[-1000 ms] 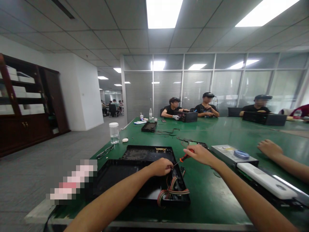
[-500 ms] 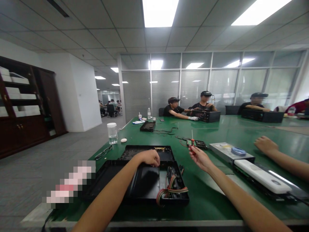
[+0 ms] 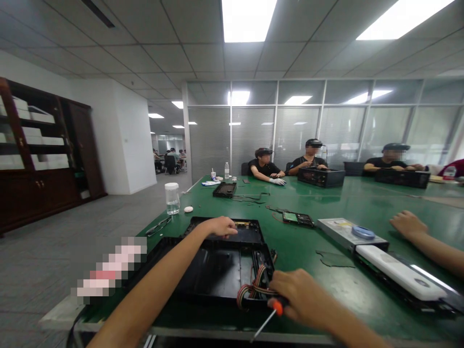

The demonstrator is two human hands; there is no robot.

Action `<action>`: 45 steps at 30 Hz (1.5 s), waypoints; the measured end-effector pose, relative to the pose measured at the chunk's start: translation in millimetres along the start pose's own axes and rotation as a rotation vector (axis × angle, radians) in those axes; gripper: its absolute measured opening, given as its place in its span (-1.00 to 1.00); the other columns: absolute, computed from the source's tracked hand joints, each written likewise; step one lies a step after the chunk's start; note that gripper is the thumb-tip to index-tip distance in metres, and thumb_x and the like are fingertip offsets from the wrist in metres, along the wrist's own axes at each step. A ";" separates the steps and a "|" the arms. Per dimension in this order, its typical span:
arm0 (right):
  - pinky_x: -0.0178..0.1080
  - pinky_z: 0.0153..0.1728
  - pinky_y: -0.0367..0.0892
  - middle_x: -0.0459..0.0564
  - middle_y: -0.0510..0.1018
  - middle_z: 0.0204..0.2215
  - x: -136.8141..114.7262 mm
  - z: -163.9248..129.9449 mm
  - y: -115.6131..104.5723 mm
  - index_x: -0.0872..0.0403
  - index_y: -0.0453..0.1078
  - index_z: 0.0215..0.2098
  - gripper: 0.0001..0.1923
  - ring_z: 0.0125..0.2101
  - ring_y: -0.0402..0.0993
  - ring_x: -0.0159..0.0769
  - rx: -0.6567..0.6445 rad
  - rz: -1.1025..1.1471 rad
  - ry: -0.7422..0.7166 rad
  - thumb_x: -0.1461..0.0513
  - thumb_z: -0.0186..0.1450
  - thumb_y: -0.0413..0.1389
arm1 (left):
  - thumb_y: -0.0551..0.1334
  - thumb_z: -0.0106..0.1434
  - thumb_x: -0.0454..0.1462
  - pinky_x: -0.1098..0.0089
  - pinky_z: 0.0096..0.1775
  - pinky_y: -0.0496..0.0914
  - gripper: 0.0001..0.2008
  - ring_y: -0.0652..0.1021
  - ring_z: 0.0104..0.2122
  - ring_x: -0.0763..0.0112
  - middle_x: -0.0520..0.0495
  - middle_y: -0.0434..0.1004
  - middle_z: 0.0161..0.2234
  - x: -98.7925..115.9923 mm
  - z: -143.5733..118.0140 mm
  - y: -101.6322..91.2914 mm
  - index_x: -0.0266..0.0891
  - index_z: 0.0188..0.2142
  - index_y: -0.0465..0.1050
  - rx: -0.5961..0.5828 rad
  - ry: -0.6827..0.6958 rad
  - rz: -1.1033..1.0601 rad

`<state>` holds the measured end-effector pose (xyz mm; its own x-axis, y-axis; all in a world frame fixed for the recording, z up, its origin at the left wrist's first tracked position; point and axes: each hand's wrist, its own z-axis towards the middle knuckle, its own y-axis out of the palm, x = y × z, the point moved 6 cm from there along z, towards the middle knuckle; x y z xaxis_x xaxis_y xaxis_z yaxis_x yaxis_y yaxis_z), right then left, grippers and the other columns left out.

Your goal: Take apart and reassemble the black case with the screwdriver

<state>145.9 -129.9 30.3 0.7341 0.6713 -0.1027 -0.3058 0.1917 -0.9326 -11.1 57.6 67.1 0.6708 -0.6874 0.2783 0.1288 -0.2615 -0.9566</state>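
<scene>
A black computer case (image 3: 217,263) lies open and flat on the green table (image 3: 337,290) in front of me. My left hand (image 3: 219,226) rests on the case's far edge, fingers curled down on it. My right hand (image 3: 302,297) is at the case's near right corner, closed around a red-handled screwdriver (image 3: 270,316) whose shaft points down-left past the table edge. A striped ribbon cable (image 3: 253,289) loops out of the case just left of that hand.
Beside me on the right, another person's hand (image 3: 408,224) rests by a grey drive (image 3: 344,232) with a blue tape roll (image 3: 362,232) and a white device (image 3: 398,273). A circuit board (image 3: 297,219), a jar (image 3: 171,198) and pliers (image 3: 158,226) lie further out. Three people work at the far end.
My right hand has pulled the screwdriver back from the middle of the table to the case's near right corner. My left hand slid from inside the case to its far edge.
</scene>
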 end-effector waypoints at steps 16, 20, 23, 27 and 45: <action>-0.28 -0.45 0.18 -0.07 0.46 -0.30 10.1 -44.1 27.5 -0.07 0.29 -0.28 -0.71 -0.38 0.42 -0.23 -0.031 -0.152 0.260 0.34 0.03 0.00 | 0.30 -0.03 -0.32 0.55 -0.41 0.23 -0.92 0.40 -0.46 0.48 0.05 0.43 -0.50 4.9 2.2 2.3 -0.25 -0.47 0.47 0.039 0.225 0.379; -0.30 -0.39 0.19 -0.04 0.47 -0.30 38.8 -9.9 25.1 -0.03 0.32 -0.26 -0.79 -0.33 0.43 -0.23 -0.030 -0.137 0.260 0.28 0.13 0.00 | 0.28 0.02 -0.26 0.57 -0.42 0.21 -0.89 0.40 -0.48 0.51 0.06 0.42 -0.51 29.4 -27.8 -34.5 -0.24 -0.42 0.49 0.056 0.227 0.280; -0.29 -0.36 0.21 0.01 0.48 -0.28 68.5 25.7 22.4 0.01 0.36 -0.23 -0.80 -0.32 0.44 -0.21 -0.045 -0.134 0.273 0.23 0.19 -0.02 | 0.25 0.08 -0.22 0.54 -0.35 0.22 -0.87 0.42 -0.43 0.48 0.05 0.45 -0.45 57.3 -59.4 -43.5 -0.21 -0.38 0.49 0.047 0.295 0.292; -0.26 -0.26 0.23 0.10 0.50 -0.26 98.9 64.0 25.2 0.07 0.38 -0.21 -0.78 -0.25 0.43 -0.14 -0.025 -0.101 0.324 0.23 0.20 -0.02 | 0.22 0.11 -0.16 0.46 -0.27 0.24 -0.85 0.44 -0.35 0.39 0.03 0.47 -0.39 85.3 -101.5 -30.7 -0.17 -0.36 0.47 0.032 0.327 0.369; -0.14 0.00 0.13 0.11 0.27 0.02 186.6 36.7 11.3 0.11 0.36 -0.14 -0.69 -0.03 0.25 -0.21 0.098 0.055 0.207 0.34 0.14 -0.02 | 0.28 -0.01 -0.09 0.48 -0.52 0.25 -0.74 0.45 -0.53 0.41 0.01 0.51 -0.47 48.4 -90.9 45.9 -0.16 -0.35 0.51 -0.320 0.096 0.226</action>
<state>257.1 23.7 13.4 0.8201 0.5236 -0.2306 -0.3987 0.2340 -0.8867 -39.1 -49.3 44.6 0.5831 -0.8078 0.0857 -0.2579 -0.2841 -0.9235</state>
